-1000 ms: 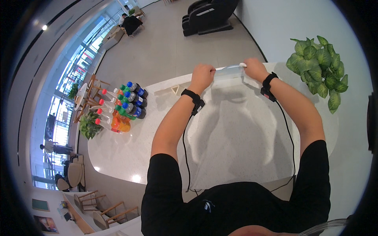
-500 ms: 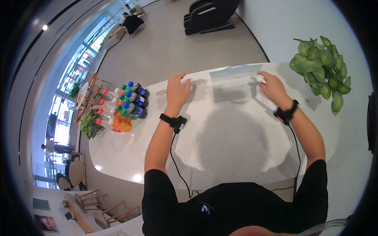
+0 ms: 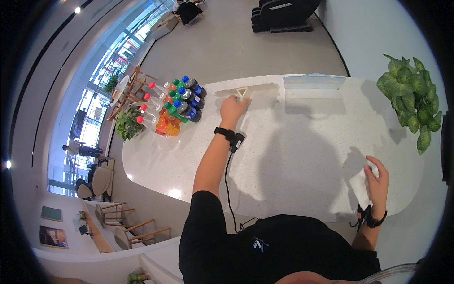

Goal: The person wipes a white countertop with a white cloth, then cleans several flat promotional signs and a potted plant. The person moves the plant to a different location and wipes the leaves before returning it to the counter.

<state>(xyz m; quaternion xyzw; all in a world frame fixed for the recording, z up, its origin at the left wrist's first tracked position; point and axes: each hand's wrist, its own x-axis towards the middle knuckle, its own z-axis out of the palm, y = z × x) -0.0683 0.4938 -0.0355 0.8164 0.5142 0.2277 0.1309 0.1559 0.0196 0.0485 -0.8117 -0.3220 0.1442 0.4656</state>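
head view, looking down: the person stands at a white speckled counter (image 3: 293, 156) with both arms spread wide apart. the left hand (image 3: 232, 108) is stretched to the far edge of the counter, its fingers curled down just beside a small pale triangular piece (image 3: 242, 92); it looks to be touching or nearly touching it, but whether the fingers are clamped on anything cannot be told from here. a black band sits on that wrist with a cable running back along the forearm. the right hand (image 3: 377, 182) is close to the body at the near right rim of the counter, fingers closed around a crumpled white cloth (image 3: 360, 185), which hangs against the counter edge. a black band is on that wrist too. at the far edge, well apart from both hands, lies a clear flat bag with a whitish strip (image 3: 313, 84). a cluster of bottles with coloured caps (image 3: 171, 108) stands at the far left end of the counter, near the left hand but not touching it. a green leafy plant (image 3: 410, 99) sits at the right end
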